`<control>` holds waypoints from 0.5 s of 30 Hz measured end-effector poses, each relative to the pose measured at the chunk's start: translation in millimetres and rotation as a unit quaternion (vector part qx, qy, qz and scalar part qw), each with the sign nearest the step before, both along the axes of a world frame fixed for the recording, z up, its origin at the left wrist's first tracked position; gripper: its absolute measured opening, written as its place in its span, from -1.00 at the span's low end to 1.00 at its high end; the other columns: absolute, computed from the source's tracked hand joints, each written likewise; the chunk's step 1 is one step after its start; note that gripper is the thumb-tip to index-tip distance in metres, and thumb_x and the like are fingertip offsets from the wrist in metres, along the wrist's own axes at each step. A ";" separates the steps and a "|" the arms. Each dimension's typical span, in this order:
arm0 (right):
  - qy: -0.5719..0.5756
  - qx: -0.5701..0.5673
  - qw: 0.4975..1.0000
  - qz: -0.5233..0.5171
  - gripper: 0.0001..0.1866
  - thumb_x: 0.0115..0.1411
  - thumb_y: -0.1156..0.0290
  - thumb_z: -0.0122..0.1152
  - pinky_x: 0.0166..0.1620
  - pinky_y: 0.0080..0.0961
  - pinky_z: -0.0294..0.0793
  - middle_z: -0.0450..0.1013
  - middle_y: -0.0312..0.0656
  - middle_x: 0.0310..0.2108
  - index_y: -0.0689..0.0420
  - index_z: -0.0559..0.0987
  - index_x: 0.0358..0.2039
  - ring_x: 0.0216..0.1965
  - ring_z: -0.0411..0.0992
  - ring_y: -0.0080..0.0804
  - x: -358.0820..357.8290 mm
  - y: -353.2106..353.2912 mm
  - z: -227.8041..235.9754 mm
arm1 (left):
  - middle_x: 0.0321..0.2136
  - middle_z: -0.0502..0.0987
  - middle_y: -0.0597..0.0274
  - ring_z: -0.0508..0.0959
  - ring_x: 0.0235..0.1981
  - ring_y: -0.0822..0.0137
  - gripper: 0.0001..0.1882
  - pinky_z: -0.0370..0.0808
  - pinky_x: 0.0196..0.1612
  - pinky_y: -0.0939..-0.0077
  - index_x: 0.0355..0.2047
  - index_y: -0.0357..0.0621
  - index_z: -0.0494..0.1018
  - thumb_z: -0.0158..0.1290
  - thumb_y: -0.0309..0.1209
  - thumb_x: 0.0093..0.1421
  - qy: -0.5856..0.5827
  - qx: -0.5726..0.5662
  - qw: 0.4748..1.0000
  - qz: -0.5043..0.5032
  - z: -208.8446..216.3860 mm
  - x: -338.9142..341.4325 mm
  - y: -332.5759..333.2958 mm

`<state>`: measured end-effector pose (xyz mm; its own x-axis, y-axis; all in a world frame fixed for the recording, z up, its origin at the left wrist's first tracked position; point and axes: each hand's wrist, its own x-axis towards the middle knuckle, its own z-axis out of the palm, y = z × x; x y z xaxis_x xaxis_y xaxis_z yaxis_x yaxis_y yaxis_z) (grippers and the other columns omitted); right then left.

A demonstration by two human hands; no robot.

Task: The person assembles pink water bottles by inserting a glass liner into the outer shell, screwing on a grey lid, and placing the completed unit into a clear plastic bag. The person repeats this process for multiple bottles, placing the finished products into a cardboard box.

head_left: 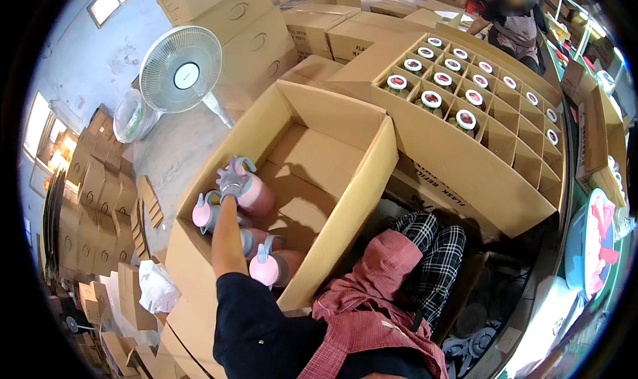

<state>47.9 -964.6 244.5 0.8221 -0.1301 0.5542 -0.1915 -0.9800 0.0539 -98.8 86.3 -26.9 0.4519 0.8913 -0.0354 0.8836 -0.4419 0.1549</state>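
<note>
My left hand (230, 179), in a grey glove, reaches into a large open cardboard box (362, 180) and grips the grey-handled top of a pink flask (256, 194) lying on its side. Three more pink flasks lie near it along the box's near-left wall: one (201, 214) by my wrist, one (254, 239) under my forearm and one (266, 267) by my elbow. The far part of the box's floor is bare cardboard. My right hand is out of sight.
To the right stands a long carton with cell dividers (458, 146), several cells holding white-lidded flasks (431, 99). A red cloth (385, 286) covers my lap. A white fan (181, 68) stands at the back left, stacked cartons (232, 20) behind it. Another person (515, 27) works at the far right.
</note>
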 end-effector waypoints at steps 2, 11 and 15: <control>-0.007 0.007 0.998 0.066 -0.27 0.15 0.56 0.30 0.27 -0.17 0.30 0.35 -0.04 0.18 0.14 0.26 0.33 0.23 0.29 -0.07 12.4 45.9 -10.2 | 0.26 0.29 -0.09 0.40 0.17 -0.26 -0.11 0.43 0.07 -0.29 0.36 0.48 0.13 0.28 0.05 0.05 -0.121 -0.044 0.989 0.076 15.9 5.7 -14.9; 0.082 0.381 0.770 0.504 0.25 -0.07 -0.20 0.49 0.46 0.01 -0.22 -0.11 0.15 0.47 0.17 0.05 0.46 0.49 -0.20 0.11 29.9 361.5 -87.7 | 0.17 0.47 0.26 0.51 0.04 0.12 -0.31 0.55 -0.02 -0.08 0.32 0.10 0.25 -0.27 0.24 0.38 -0.504 -0.736 0.448 -0.054 87.3 29.0 -348.8; 0.200 0.720 0.484 0.456 -0.05 -0.01 0.04 0.53 0.39 -0.20 0.09 0.27 -0.06 0.29 0.18 0.31 0.30 0.39 0.11 -0.24 25.9 332.7 -96.4 | 0.33 0.29 0.06 0.34 0.29 0.11 -0.34 0.26 0.32 0.20 0.41 -0.09 0.10 -0.09 -0.10 0.40 -0.276 -0.808 0.490 -0.177 76.3 34.7 -448.4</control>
<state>73.8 -631.9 148.1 0.9056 0.3727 0.2024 0.1003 0.2755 -0.9561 -64.1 -362.1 49.4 0.9060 -0.2365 -0.3509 0.4228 0.5401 0.7277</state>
